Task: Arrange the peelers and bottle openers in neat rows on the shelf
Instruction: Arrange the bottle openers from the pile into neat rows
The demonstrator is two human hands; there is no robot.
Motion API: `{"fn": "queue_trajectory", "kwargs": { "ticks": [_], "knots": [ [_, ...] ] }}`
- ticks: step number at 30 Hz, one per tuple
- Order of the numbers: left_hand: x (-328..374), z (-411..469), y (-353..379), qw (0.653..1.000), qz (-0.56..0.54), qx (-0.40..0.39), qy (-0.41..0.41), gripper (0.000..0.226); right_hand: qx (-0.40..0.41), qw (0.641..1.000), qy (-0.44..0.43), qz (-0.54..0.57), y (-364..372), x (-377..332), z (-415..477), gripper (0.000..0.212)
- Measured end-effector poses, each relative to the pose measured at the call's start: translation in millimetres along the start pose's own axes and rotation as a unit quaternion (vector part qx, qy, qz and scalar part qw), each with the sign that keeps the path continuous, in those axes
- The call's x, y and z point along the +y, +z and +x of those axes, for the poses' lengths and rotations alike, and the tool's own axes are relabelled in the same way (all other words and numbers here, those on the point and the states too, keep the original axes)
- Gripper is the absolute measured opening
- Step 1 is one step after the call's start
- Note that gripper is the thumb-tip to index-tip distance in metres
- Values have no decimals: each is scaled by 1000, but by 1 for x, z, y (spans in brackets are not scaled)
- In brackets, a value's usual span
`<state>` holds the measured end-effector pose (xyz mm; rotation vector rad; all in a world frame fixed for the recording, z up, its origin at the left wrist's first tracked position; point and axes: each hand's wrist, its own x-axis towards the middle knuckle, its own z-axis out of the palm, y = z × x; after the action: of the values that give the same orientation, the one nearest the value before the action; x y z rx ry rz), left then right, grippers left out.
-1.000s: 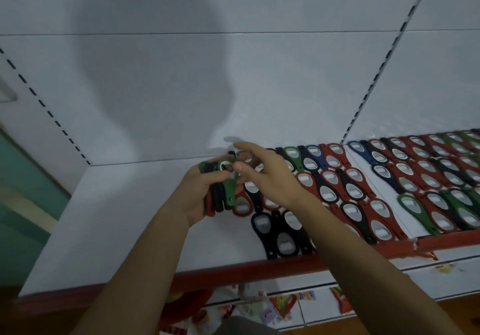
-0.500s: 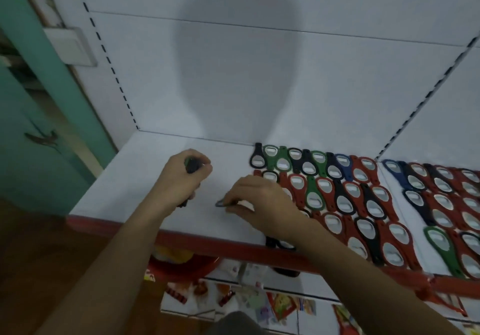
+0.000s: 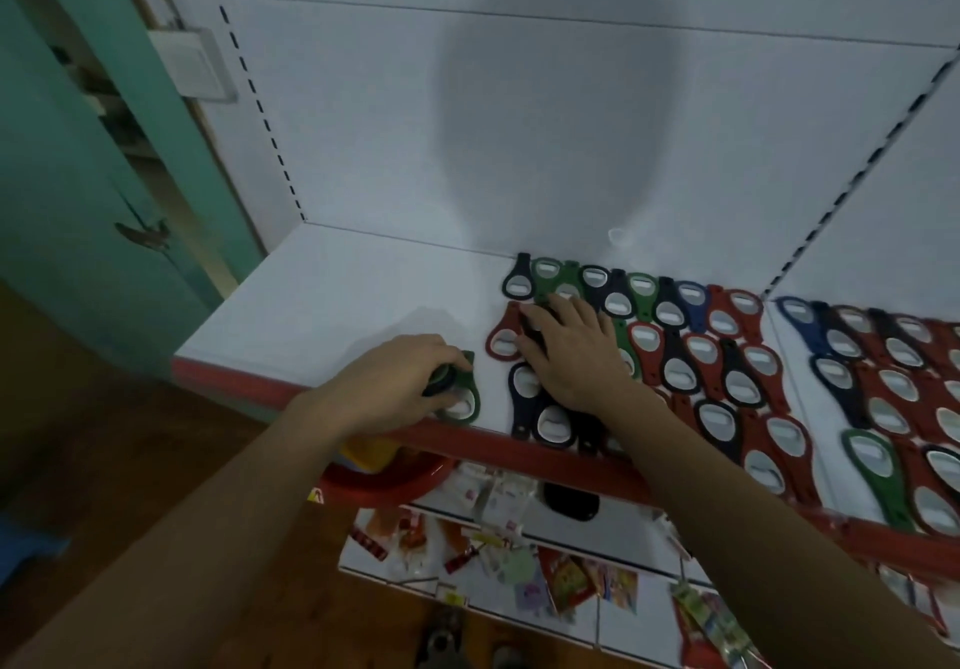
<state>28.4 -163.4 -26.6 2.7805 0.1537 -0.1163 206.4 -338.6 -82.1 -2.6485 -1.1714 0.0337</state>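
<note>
Rows of red, black, green and blue bottle openers (image 3: pixel 670 351) cover the right part of the white shelf (image 3: pixel 337 305). My left hand (image 3: pixel 389 382) rests near the shelf's front edge and grips a small bunch of openers, with a green opener (image 3: pixel 464 398) sticking out to its right. My right hand (image 3: pixel 576 351) lies flat over the left end of the rows. Its fingers press on a dark opener beside a red opener (image 3: pixel 503 338). Two black openers (image 3: pixel 540 416) lie just in front of that hand.
The shelf has a red front lip (image 3: pixel 519 447). Its left half is bare white. A perforated upright (image 3: pixel 260 97) marks the left end, with a teal door (image 3: pixel 78 201) beyond it. A red bowl (image 3: pixel 384 476) and small packets (image 3: pixel 519 564) sit on lower shelves.
My left hand has dropped to the shelf's front edge with its bunch of openers. My right hand has moved from the bare shelf onto the left end of the rows and flattened there.
</note>
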Motion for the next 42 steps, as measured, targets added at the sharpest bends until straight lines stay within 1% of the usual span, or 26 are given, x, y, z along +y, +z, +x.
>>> {"fn": "queue_trajectory", "kwargs": {
  "ticks": [10, 18, 21, 24, 25, 27, 30, 32, 35, 36, 38, 40, 42],
  "knots": [
    [25, 6, 5, 1000, -1, 4, 18, 33, 0, 1000, -5, 9, -1, -1, -4, 55],
    [27, 13, 8, 999, -7, -4, 47, 36, 2, 1000, -2, 7, 0, -1, -3, 53],
    [22, 17, 7, 998, -22, -15, 55, 36, 3, 1000, -1, 5, -1, -3, -4, 57],
    [8, 30, 1, 999, -36, -1, 41, 28, 46, 998, -2, 42, -7, -2, -1, 48],
    [2, 37, -1, 999, -30, 9, 27, 29, 68, 996, 4, 55, -10, -1, 1, 44],
    [-6, 52, -4, 1000, -16, 17, 2, 37, 106, 992, 27, 70, -15, 2, 4, 41],
    [-14, 72, -5, 1000, -15, 10, 5, 47, 101, 990, 69, 72, -18, 4, 3, 37],
    [-17, 83, -6, 1000, -14, 4, 12, 47, 92, 990, 77, 70, -18, 3, 3, 35],
    [-17, 94, -4, 999, -11, -6, 30, 45, 103, 988, 80, 87, -22, -1, 3, 33],
    [-16, 97, -3, 999, -10, -2, 36, 45, 113, 986, 68, 105, -25, -3, 2, 32],
    [-16, 99, 0, 999, -14, 14, 48, 47, 119, 983, -6, 143, -31, -5, -2, 28],
    [-17, 101, 1, 998, -19, 21, 59, 48, 62, 980, -94, 164, -40, -8, -10, 26],
    [-19, 103, 1, 997, -30, 20, 64, 45, -17, 979, -136, 150, -45, -13, -18, 30]
  ]
}}
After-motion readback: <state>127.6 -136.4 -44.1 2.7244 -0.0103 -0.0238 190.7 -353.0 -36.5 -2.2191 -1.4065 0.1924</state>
